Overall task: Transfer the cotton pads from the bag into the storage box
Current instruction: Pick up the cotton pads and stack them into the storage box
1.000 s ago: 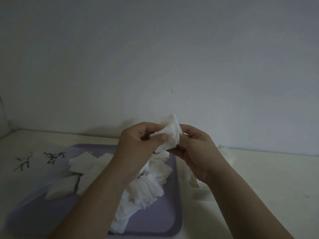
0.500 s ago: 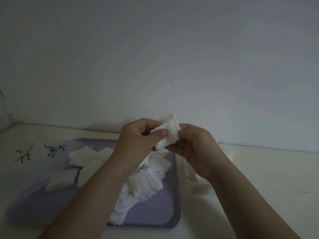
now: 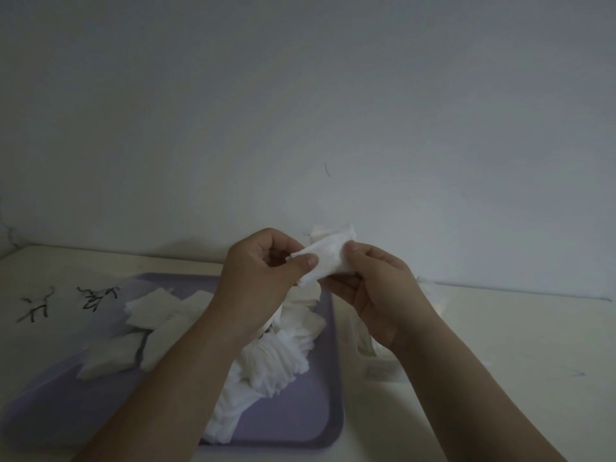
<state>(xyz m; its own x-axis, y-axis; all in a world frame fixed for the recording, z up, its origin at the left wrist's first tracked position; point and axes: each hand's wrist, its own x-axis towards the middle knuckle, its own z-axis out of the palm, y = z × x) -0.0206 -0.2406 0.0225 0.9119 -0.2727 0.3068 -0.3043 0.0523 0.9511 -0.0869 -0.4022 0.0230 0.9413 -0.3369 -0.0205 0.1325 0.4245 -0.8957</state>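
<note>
Well to the left of the fingers (image 3: 308,261), black scribbles (image 3: 96,296) mark the pale desk (image 3: 516,331). Nearer in, a few loose pads (image 3: 150,308) lie flat over the far left part of a shallow lilac tray (image 3: 300,425). This may be the storage box, though I cannot tell.

Directly below the fingers, a heap of pads (image 3: 283,358) sits on the tray, fanned and slumped, partly hidden by the left forearm. Above it the left hand (image 3: 263,271) is curled, its thumb and forefinger pinching the left corner of a small wad of cotton pads (image 3: 328,258). The right hand (image 3: 376,295) pinches the wad's right edge between thumb and fingertips, with its other fingers loosely bent beneath. Together they hold the wad in the air, clear of the desk.

Below and to the right of the right hand's fingers lies a crumpled clear bag (image 3: 380,371), mostly hidden behind the wrist. What it holds cannot be made out.

The pads look feather-light, soft and limp, with fuzzy faces that probably cling to one another. A stack is therefore likely to fan apart or shed sheets rather than move as a block. The surest hold would be a pinch across the flat faces near the middle of an edge, squeezing the layers together. A corner grip would probably peel off a single sheet. Gentle pressure should be enough, since hard pulling may fray them.
</note>
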